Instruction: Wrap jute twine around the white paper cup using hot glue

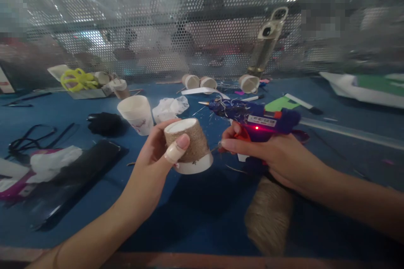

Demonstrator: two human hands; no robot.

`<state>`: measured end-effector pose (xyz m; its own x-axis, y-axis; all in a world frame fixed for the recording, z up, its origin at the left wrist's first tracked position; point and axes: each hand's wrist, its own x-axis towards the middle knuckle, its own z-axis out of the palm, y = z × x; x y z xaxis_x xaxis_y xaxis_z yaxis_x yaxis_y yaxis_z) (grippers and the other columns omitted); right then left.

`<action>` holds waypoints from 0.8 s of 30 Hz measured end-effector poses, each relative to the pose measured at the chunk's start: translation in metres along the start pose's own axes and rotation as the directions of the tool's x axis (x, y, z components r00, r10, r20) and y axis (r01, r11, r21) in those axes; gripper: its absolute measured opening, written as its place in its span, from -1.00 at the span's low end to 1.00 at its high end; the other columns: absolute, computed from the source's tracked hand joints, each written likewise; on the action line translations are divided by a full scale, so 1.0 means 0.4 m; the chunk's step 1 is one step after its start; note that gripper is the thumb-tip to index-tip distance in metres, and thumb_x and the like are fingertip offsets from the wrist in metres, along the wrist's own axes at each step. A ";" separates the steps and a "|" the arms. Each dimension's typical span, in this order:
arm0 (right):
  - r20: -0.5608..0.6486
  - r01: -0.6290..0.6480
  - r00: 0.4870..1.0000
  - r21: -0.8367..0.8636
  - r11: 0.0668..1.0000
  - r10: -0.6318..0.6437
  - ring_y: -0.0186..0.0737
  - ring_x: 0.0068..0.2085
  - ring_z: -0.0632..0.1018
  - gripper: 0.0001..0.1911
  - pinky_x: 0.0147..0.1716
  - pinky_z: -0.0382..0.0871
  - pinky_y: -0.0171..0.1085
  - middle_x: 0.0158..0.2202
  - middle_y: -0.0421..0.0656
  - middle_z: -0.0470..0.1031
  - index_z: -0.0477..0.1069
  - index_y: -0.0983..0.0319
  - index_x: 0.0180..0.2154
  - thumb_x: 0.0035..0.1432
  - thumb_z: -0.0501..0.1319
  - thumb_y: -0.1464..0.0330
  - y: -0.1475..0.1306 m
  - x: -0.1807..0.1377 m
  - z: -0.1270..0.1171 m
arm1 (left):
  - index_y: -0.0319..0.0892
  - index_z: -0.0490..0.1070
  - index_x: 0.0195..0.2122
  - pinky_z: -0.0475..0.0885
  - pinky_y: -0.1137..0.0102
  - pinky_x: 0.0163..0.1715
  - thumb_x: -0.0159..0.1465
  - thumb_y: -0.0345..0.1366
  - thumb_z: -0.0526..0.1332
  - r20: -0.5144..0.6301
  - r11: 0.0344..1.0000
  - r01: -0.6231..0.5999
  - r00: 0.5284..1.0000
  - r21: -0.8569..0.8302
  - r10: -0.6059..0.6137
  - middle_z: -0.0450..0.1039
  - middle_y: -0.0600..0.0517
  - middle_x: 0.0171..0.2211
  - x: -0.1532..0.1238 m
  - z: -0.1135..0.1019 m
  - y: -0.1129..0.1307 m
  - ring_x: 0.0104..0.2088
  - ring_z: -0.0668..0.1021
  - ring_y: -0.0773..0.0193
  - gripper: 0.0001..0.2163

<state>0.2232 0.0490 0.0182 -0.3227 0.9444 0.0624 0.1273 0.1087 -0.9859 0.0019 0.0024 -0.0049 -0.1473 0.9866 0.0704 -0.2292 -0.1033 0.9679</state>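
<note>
My left hand [162, 151] grips a paper cup [194, 164], tilted with its base up and wrapped over most of its side in brown twine [195, 136]. A white band near the rim is bare. A bandage covers my left thumb. My right hand [252, 147] is closed round a blue hot glue gun [259, 117], its nozzle pointing left above the cup and a red light lit on its body. Between my right fingertips and the cup runs a short strand of twine. Below my right hand lies a large spool of twine [269, 216].
A stack of paper cups [136, 113] stands behind, beside crumpled clear plastic [170, 107]. Several wrapped cups [249, 84] lie near the perforated metal screen [189, 33]. Left are yellow-handled scissors [78, 80] and a black pouch [82, 180]. A phone [268, 38] leans at the back.
</note>
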 end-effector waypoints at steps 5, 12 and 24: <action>-0.020 -0.010 1.000 0.031 0.999 0.010 -0.23 -0.27 0.53 -0.72 -0.06 0.44 -0.21 -0.37 -0.31 0.57 0.59 0.07 -0.42 -0.07 0.62 0.16 0.004 0.002 0.005 | 0.05 0.66 -0.06 0.44 0.44 -0.24 0.14 0.05 0.57 -0.013 1.000 0.012 1.000 -0.013 -0.012 0.63 0.10 -0.06 -0.002 0.005 0.005 -0.11 0.57 0.26 -0.61; -0.049 -0.051 0.997 0.012 0.999 0.051 -0.14 -0.19 0.59 -0.67 0.03 0.45 -0.13 -0.34 -0.28 0.61 0.60 0.07 -0.41 -0.13 0.64 0.11 0.003 -0.004 0.005 | 0.00 0.67 -0.03 0.51 0.29 -0.12 0.16 0.06 0.56 0.008 0.997 0.070 0.998 -0.031 -0.070 0.64 0.02 -0.10 -0.004 0.010 0.004 -0.12 0.63 0.14 -0.58; -0.039 -0.090 0.995 0.043 0.995 0.092 -0.19 -0.26 0.58 -0.66 -0.16 0.48 -0.17 -0.35 -0.28 0.62 0.60 0.10 -0.37 -0.17 0.64 0.18 0.021 -0.003 0.007 | -0.04 0.67 -0.01 0.58 0.23 -0.12 0.15 0.05 0.56 0.040 0.990 0.116 0.993 -0.074 -0.113 0.66 -0.06 -0.03 -0.011 0.008 0.002 -0.04 0.65 0.00 -0.55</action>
<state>0.2220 0.0479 0.0095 -0.2729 0.9618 -0.0221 0.1157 0.0100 -0.9932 0.0053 -0.0017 -0.0035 -0.0821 0.9962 -0.0300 -0.3157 0.0025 0.9489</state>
